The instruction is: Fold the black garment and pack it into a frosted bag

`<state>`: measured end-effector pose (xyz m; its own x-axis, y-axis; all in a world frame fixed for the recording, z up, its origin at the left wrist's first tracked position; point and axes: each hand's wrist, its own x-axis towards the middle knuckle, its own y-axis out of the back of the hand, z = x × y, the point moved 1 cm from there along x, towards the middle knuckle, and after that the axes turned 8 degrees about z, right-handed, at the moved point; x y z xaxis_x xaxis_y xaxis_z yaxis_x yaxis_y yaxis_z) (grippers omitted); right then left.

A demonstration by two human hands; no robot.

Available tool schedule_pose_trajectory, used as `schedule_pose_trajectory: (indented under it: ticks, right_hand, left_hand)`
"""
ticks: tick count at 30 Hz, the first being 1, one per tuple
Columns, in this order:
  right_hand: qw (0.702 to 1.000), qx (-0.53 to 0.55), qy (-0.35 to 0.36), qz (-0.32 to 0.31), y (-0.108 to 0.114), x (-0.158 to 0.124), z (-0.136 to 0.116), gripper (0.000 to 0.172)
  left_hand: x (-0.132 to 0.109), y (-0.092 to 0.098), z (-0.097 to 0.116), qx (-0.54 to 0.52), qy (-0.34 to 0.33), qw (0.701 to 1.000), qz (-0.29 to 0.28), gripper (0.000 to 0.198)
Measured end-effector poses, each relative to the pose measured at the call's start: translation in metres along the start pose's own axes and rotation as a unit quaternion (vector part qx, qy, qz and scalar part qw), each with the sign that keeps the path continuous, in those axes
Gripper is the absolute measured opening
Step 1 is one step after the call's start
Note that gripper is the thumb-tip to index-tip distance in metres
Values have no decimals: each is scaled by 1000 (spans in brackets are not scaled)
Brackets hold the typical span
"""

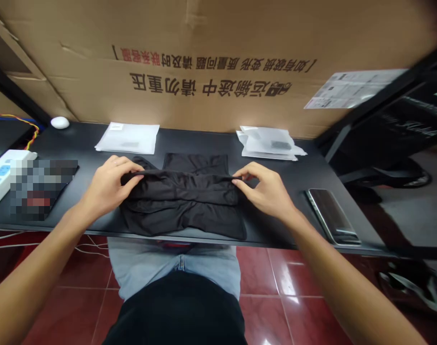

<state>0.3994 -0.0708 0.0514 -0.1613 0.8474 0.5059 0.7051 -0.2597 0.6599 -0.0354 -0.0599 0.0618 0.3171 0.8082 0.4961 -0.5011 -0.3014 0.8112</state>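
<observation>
A black garment (184, 201) lies partly folded on the black table (283, 230), right in front of me. My left hand (108, 184) pinches the folded edge at the garment's left end, fingers closed on the cloth. My right hand (263, 189) pinches the same edge at its right end, thumb and fingers pressed on the fabric. The fold is held a little above the lower layer. The far part of the garment lies flat behind the fold.
A flat clear plastic bag (128, 139) lies at the back left, a stack of similar bags (268, 143) at the back right. A phone (331, 215) rests at the right. A white power strip (2, 177) and a blurred-out object (40, 187) sit at the left. A cardboard box (218, 57) walls the back.
</observation>
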Motion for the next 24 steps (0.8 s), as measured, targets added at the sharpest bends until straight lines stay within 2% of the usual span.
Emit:
schedule_pose_trajectory:
  ticks: [2,4,5,9,12,15,18,20,22,24]
  right_hand:
    - [998,8,55,22,12,-7,-8,4]
    - [993,23,116,9,24,-19,-13,8]
    - [989,33,144,-10,29,-28,-15,13]
    - [967,63,221,-111,35,-65,-19,22]
    - [957,60,223,-177,32,-81,-21,16]
    - [955,87,208,-190,31,-76,-20,25]
    - [975,38,172,-133,27,-54,-13,20]
    - [977,-39,170,-119,21,-37,-7,23]
    - [965,-102,202,-136,13,-25,-3,27]
    - [946,-143,245,-159,7,-17,-1,23]
  left_hand:
    - [-16,13,3,-30,-12,999,30,17]
    - [-39,24,3,-65,-36,997,29,14]
    - [-52,29,3,-84,-56,995,14,18]
    - [-96,37,0,-108,-113,981,-115,27]
    - [-104,39,3,-80,-110,976,-168,18]
    - [-84,35,8,-72,-103,984,-123,17]
    - [-44,20,17,-54,-130,987,-80,25]
    - [-16,4,23,-24,-162,982,-98,31]
    - [6,-12,29,0,-190,973,-131,33]
    - [20,-24,33,18,-205,965,-161,30]
